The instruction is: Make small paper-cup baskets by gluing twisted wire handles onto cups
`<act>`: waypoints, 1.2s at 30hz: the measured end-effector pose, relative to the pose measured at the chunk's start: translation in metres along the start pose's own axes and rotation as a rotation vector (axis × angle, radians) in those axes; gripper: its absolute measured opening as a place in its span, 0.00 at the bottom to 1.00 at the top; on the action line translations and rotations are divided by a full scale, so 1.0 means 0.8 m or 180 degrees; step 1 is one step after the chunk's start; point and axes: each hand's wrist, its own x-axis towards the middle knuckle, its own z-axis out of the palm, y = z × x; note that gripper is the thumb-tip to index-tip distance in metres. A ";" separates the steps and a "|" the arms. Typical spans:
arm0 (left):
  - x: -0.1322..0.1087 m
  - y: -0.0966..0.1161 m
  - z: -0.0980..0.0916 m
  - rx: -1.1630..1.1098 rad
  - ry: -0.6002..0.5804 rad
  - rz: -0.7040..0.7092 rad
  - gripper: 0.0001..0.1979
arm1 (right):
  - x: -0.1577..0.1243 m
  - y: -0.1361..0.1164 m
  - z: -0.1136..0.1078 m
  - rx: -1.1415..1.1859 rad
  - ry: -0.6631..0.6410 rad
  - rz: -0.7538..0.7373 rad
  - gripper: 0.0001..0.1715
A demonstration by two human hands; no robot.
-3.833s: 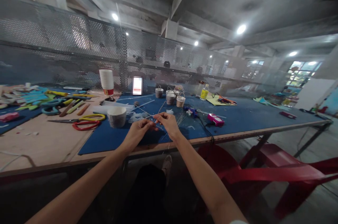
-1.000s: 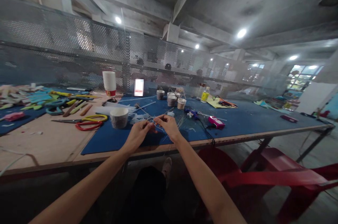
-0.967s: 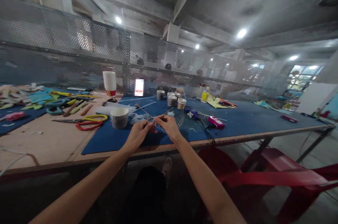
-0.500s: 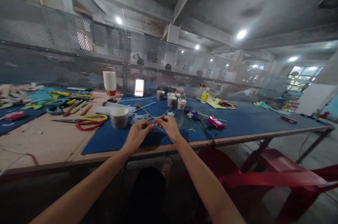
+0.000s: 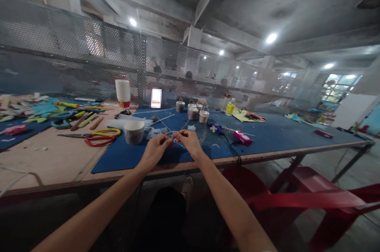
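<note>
Left of centre on the worktop (image 5: 59, 161) lie scissors (image 5: 101, 138) and a cup (image 5: 133, 132). At mid-frame the left hand (image 5: 154, 151) and right hand (image 5: 189, 144) meet, each grip pinched on wire (image 5: 175, 133) held just above the mat (image 5: 124, 157). Right of them lies a pink tool (image 5: 242, 137).

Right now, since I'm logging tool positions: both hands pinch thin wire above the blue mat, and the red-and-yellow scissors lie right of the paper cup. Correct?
Not quite. The head view shows the scissors left of the paper cup, not right. The left hand and right hand do pinch thin wire above the blue mat.
</note>
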 end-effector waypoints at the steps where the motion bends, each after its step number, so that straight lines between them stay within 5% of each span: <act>1: 0.001 -0.001 0.000 -0.0038 -0.0011 -0.0019 0.15 | 0.000 0.000 0.000 0.0023 -0.0036 -0.0001 0.21; 14: 0.001 -0.001 0.000 -0.0397 -0.0184 -0.0115 0.18 | -0.001 -0.002 0.000 0.0167 -0.0199 -0.0085 0.19; 20: -0.001 0.002 0.000 -0.0236 0.0073 0.0018 0.13 | -0.002 -0.004 0.001 0.0168 -0.0160 -0.0008 0.16; 26: -0.001 0.002 -0.001 -0.0511 -0.0377 -0.0060 0.15 | -0.002 -0.003 0.002 0.0333 -0.0141 0.0055 0.16; 32: 0.000 -0.002 0.000 -0.0137 -0.0029 -0.0082 0.13 | 0.000 0.000 0.002 0.0166 -0.0076 0.0045 0.17; 36: 0.001 -0.005 0.000 -0.0295 -0.0305 0.0019 0.15 | 0.000 -0.001 0.001 0.0194 -0.0106 0.0053 0.17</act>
